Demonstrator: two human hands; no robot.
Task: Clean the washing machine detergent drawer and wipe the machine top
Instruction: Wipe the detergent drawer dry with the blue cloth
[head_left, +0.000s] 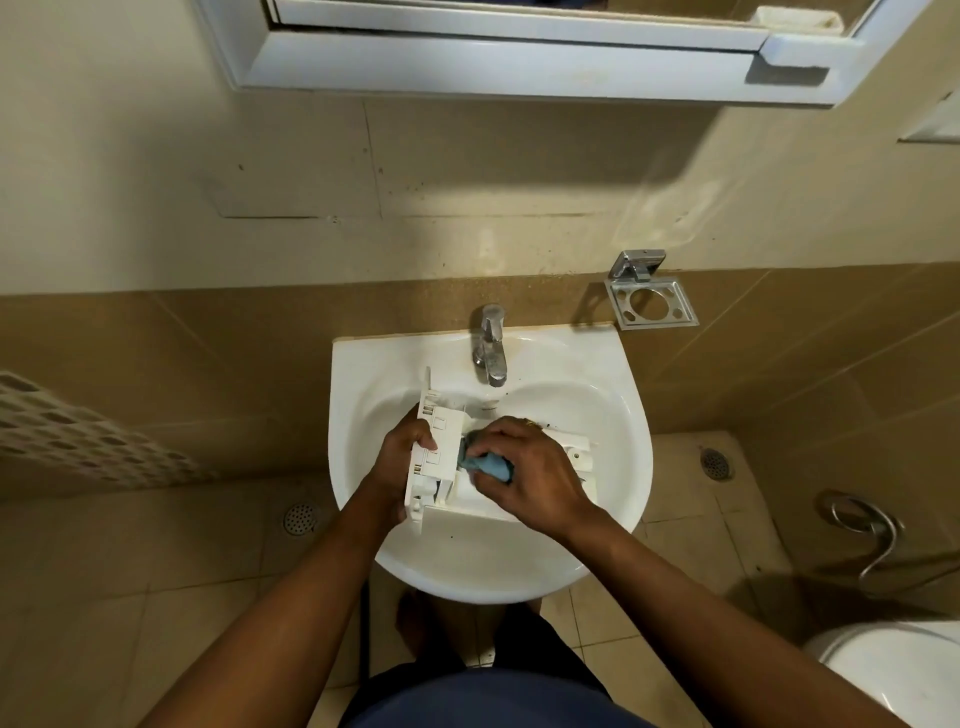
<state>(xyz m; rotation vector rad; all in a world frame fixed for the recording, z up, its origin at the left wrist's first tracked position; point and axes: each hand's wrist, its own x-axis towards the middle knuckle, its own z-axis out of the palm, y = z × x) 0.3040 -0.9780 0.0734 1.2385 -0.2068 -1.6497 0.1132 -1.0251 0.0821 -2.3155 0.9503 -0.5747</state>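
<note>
A white plastic detergent drawer (441, 457) lies tilted inside the white sink (613, 467). My left hand (402, 457) grips the drawer's left side, with the thumb over its top face. My right hand (530, 475) holds a bunched blue cloth (491, 465) and pushes it into the drawer's middle compartment. Another white drawer part (579, 457) shows just beyond my right hand, partly hidden by it. The washing machine is not in view.
A chrome tap (490, 345) stands at the back of the sink, above the drawer. A metal soap holder (652, 304) is fixed to the tiled wall on the right. A mirror cabinet (519, 47) hangs above. A toilet (893, 670) sits at the lower right.
</note>
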